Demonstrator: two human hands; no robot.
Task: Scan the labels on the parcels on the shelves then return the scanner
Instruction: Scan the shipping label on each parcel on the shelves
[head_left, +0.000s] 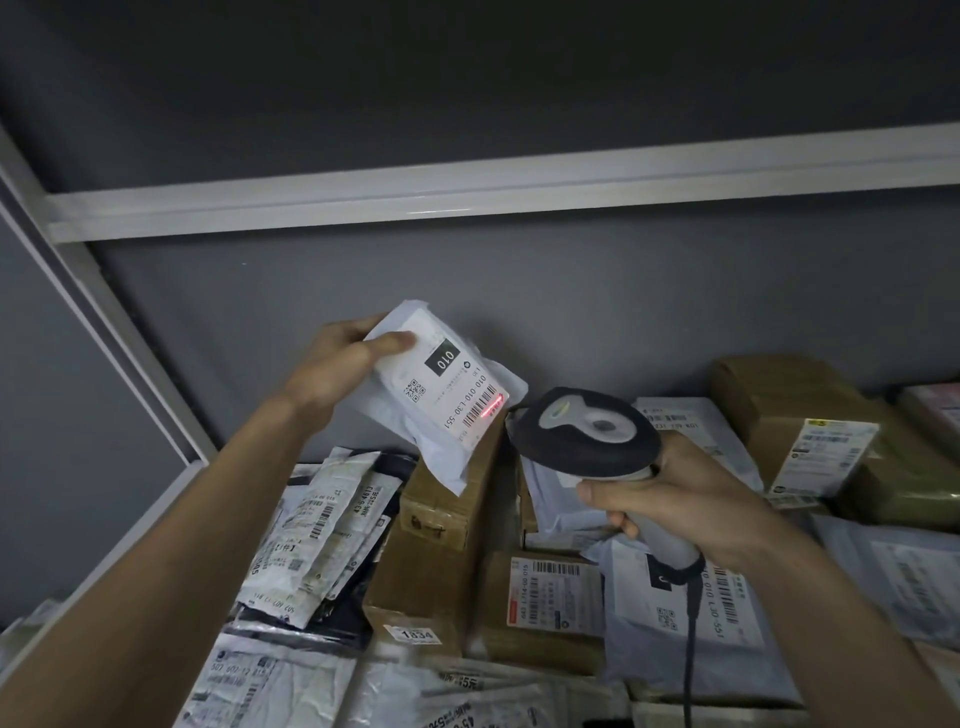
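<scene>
My left hand (340, 366) grips a small white plastic parcel (447, 395) by its upper left end and holds it tilted above the shelf. Its label faces me, and a red scan line lies across the barcode at the label's lower right. My right hand (670, 499) grips the handle of a black and grey barcode scanner (584, 431). The scanner's head sits just right of the parcel and points at that barcode. Its dark cable (690, 649) hangs down from the handle.
The shelf is packed with parcels: brown cartons (441, 525) in the middle, another carton (810, 431) at the right, white and dark mailer bags (317, 530) at the left and front. A white shelf rail (467, 197) runs overhead and a white upright (119, 332) stands at the left.
</scene>
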